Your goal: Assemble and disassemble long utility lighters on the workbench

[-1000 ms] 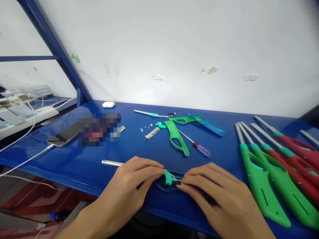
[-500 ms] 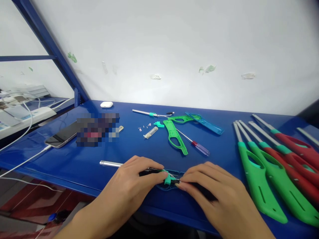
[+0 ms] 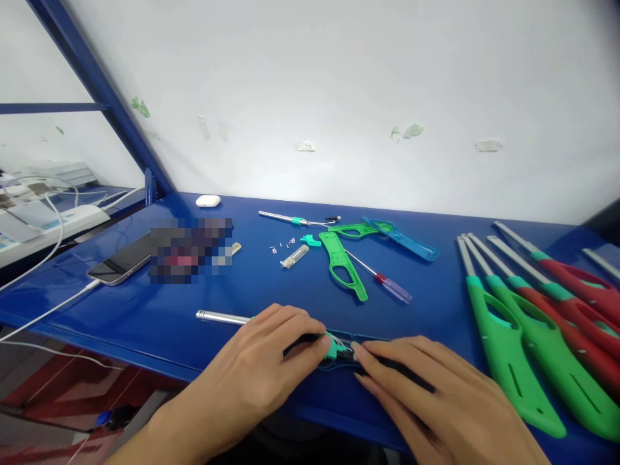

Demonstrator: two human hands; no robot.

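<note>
Near the front edge of the blue table lies an opened long-necked lighter, with a silver tube (image 3: 223,317) and a blue see-through handle shell (image 3: 371,338). My left hand (image 3: 264,352) is closed on its middle, thumb and fingers against the teal trigger piece (image 3: 333,349). Beside it, my right hand (image 3: 426,381) holds the handle end, fingertips on the black part (image 3: 345,354) and white wires. My palms and fingers hide much of the handle.
Behind lie green shell halves (image 3: 341,265), a blue shell half (image 3: 411,242), a screwdriver (image 3: 392,288), a clear fuel tank (image 3: 294,257), tiny screws and another silver tube (image 3: 276,217). Several green and red lighters (image 3: 504,349) lie right. A phone (image 3: 121,258) and white earbud case (image 3: 208,201) are left.
My right thumb has dropped away from the index fingertip, and the right hand has shifted slightly right and down. My left hand keeps hold of the trigger area. The view has shifted a little.
</note>
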